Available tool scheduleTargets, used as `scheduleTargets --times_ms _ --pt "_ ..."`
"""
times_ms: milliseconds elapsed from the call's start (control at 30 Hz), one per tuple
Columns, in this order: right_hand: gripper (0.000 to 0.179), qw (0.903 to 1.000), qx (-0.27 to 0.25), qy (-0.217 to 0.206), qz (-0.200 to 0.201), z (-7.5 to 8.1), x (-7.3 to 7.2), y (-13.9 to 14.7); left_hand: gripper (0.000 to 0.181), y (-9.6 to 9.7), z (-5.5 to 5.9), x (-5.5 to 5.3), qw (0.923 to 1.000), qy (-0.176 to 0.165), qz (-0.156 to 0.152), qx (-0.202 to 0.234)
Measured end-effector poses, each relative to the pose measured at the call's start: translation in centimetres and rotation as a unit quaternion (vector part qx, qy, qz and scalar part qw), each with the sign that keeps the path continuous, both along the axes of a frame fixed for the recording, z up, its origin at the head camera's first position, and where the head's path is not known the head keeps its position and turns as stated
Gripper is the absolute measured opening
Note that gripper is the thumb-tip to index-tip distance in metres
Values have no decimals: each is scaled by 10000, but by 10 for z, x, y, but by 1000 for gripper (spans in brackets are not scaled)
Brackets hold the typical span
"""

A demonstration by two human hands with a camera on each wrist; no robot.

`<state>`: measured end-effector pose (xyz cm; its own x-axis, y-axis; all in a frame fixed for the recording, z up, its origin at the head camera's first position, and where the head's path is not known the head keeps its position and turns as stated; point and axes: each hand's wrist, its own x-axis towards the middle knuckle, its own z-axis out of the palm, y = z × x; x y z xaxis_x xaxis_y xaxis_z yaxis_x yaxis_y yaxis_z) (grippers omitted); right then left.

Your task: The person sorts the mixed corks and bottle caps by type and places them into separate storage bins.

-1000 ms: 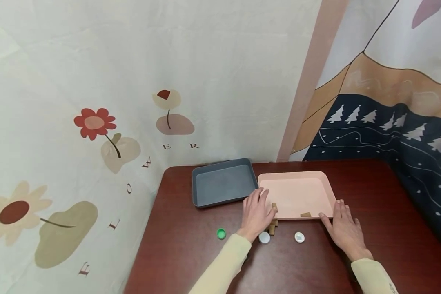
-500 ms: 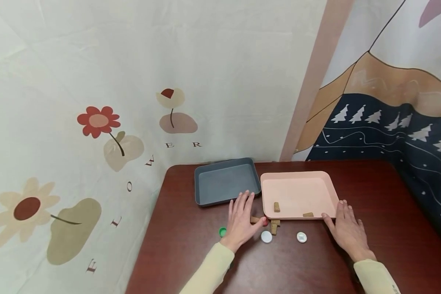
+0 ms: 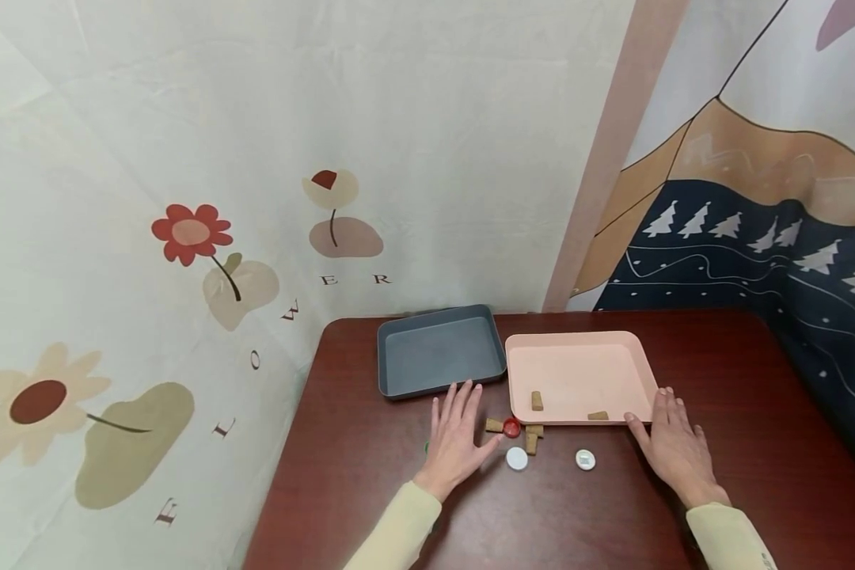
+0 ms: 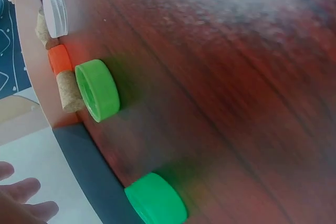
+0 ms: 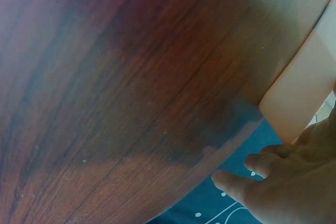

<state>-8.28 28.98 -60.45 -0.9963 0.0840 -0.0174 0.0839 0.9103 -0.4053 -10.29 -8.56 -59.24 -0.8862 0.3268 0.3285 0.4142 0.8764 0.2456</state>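
Observation:
My left hand (image 3: 452, 447) hovers over the table with its fingers spread and holds nothing. Its thumb is near a red bottle cap (image 3: 511, 427) and a cork (image 3: 495, 425). Two green caps show in the left wrist view, one light green (image 4: 102, 90) beside the cork and one deeper green (image 4: 156, 200); the hand mostly hides them from the head view. My right hand (image 3: 677, 447) rests at the front right corner of the pink tray (image 3: 584, 360), fingers extended. Inside that tray are a standing cork (image 3: 537, 400) and another cork piece (image 3: 598, 416).
A dark grey tray (image 3: 438, 352) sits left of the pink one, their edges close together. In front of the pink tray lie more cork pieces (image 3: 531, 443), a white cap (image 3: 516, 459) and a round white piece (image 3: 585, 460). Patterned cloth (image 3: 427, 158) hangs behind the table.
My left hand has drawn back leftward from over the pink tray's front left corner, uncovering the red cap and corks. The right hand has stayed at the tray corner.

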Motion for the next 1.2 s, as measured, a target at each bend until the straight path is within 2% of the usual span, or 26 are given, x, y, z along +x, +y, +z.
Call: scheduleTargets --times_ms 267,667,1200 --pt "95 10000 -18 -52 -3 1 -1 0 88 -6 -3 0 9993 -131 -20 -357" --pt "94 10000 -1 -25 -3 -2 -1 1 71 -7 -4 -7 9968 -383 -299 -637" --pt "94 10000 -5 -22 19 -2 -1 1 56 -5 -5 -14 9948 -270 -510 -837"
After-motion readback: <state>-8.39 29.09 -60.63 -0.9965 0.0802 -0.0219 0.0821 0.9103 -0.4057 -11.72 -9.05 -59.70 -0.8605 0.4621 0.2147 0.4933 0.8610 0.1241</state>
